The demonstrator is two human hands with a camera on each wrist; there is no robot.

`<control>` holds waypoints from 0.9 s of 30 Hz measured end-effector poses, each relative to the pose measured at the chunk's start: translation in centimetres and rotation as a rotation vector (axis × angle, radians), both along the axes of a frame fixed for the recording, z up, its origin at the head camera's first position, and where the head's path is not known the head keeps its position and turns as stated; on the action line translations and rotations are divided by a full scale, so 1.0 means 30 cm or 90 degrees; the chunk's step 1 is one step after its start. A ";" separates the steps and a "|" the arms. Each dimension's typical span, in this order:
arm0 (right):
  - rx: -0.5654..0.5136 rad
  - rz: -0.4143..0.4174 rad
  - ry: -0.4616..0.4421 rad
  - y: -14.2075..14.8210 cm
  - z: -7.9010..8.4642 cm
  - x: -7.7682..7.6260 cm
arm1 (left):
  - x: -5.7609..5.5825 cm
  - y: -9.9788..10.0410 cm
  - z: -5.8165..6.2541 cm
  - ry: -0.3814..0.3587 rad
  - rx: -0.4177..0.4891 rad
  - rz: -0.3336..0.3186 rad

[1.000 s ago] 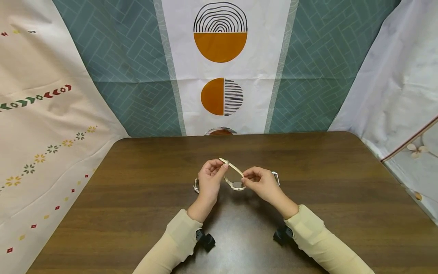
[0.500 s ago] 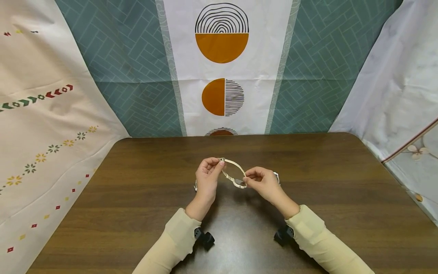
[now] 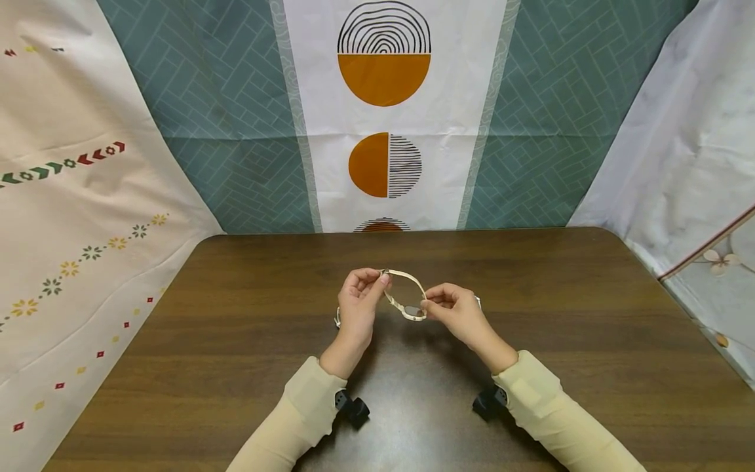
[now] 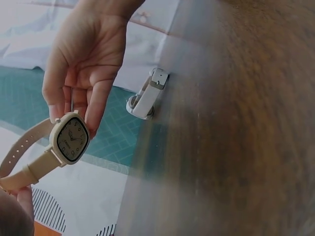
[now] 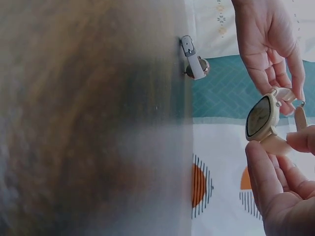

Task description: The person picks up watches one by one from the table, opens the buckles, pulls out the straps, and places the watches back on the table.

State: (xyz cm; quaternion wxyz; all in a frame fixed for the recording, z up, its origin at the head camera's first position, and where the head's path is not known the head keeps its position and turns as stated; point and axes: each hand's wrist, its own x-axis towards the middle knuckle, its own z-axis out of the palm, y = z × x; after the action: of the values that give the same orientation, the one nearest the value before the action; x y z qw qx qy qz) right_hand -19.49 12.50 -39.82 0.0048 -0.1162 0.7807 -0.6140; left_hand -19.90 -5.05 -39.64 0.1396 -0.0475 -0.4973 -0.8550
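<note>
A cream wristwatch point(image 3: 415, 313) hangs between both hands above the table, its strap bent into a loop. My left hand point(image 3: 358, 303) pinches the strap at the buckle end, thumb on top. My right hand point(image 3: 459, 309) pinches the strap close beside the case. In the left wrist view the squarish dial point(image 4: 72, 139) faces the camera, with the crown at its edge; a row of holes shows along one strap half point(image 4: 24, 145). The right wrist view shows the case point(image 5: 260, 117) tilted, and my right thumb and fingers on the strap point(image 5: 275, 144).
A white-strapped watch point(image 4: 144, 100) stands on the table to the right, mostly behind my right hand in the head view. Another watch with a pale strap point(image 5: 195, 63) stands to the left, partly behind my left hand. The brown table point(image 3: 236, 367) ends at a fabric backdrop.
The strap's free end, sticking out past my left fingers a second ago, has drawn in, and the strap has bowed into a rounder loop. Both hands stay nearly in place.
</note>
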 end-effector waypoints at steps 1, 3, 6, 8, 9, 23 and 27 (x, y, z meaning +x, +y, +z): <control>-0.004 0.000 -0.003 0.002 0.001 0.001 | 0.002 -0.001 0.001 -0.002 0.000 -0.002; -0.019 0.001 -0.013 0.004 0.003 0.003 | 0.005 -0.003 0.005 -0.009 0.000 -0.006; -0.044 0.003 -0.024 0.008 0.008 0.005 | 0.008 -0.010 0.014 -0.031 -0.009 -0.013; -0.061 0.000 -0.029 0.009 0.012 0.005 | 0.010 -0.016 0.025 -0.050 -0.021 -0.015; -0.066 -0.001 -0.031 0.009 0.014 0.005 | 0.011 -0.020 0.032 -0.061 -0.031 -0.015; -0.104 0.013 -0.117 0.001 0.044 -0.014 | -0.021 -0.048 0.122 -0.181 -0.170 -0.060; -0.118 0.002 -0.162 -0.007 0.056 -0.015 | -0.032 -0.054 0.124 -0.223 -0.203 -0.076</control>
State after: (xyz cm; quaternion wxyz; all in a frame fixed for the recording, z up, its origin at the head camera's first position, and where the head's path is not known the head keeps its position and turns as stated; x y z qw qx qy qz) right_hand -19.93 12.30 -38.15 0.0937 -0.0385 0.7139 -0.6929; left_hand -20.85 -6.67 -35.91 -0.0084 0.0505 -0.6391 -0.7674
